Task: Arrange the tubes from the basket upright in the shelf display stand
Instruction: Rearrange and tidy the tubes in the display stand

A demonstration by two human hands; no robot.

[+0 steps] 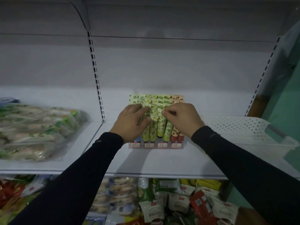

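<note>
A clear display stand [156, 146] sits mid-shelf, packed with upright tubes [159, 127]: green ones across most rows, orange-red ones at its 3 o'clock side. The left hand [132, 123] rests with relaxed fingers on the tubes at the stand's 9 o'clock side. The right hand [181, 118] pinches a green tube's top edge. The white perforated basket [240, 127] lies at 3 o'clock; its contents cannot be made out.

Head view — close, facing shelf [162, 161]
</note>
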